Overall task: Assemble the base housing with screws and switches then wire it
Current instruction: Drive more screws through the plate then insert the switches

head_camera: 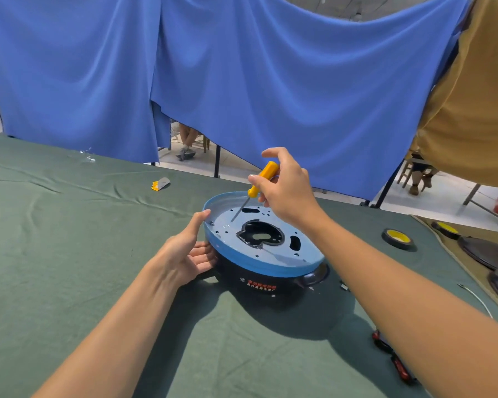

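The base housing [266, 278] is a black round body lying upside down on the green cloth, with a blue metal plate [302, 251] on top that has a large central cutout and several small holes. My left hand [189, 252] holds the housing's left side, thumb up on the blue rim, fingers against the black wall. My right hand [285, 186] grips a yellow-handled screwdriver [259, 180], held slanted. Its tip touches the plate near the left rim, beside a small screw [211, 223].
A roll of black tape with a yellow core [397, 238] lies to the right, a second roll [446, 229] beyond it. Dark round parts [489, 252] sit at the right edge. A white wire [476, 298], red-black tools [391, 357] and a yellow-grey scrap [160, 183] lie on the table [69, 254].
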Motion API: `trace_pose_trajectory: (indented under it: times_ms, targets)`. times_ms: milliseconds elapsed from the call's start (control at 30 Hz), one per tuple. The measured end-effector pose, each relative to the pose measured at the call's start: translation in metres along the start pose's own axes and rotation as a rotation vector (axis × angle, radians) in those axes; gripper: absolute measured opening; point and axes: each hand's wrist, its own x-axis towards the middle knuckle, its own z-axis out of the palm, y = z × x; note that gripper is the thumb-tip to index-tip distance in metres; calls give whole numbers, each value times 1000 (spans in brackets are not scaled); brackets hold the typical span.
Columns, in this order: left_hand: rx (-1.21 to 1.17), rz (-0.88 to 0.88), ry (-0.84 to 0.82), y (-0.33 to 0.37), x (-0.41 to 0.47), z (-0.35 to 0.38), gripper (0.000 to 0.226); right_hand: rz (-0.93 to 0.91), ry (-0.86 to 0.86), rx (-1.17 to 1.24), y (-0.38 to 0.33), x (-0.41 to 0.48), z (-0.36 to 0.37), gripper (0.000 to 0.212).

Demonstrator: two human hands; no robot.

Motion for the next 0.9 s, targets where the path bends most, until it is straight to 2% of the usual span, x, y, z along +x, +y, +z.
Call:
trace_pose_trajectory:
  times_ms: [267,900]
  targets:
    - [103,-91,-128,5,0,-3,76,-43,-78,-31,-10,10,25,39]
    - [39,-143,-185,9,-6,-3,91,-69,-195,-119,-15,11,20,42]
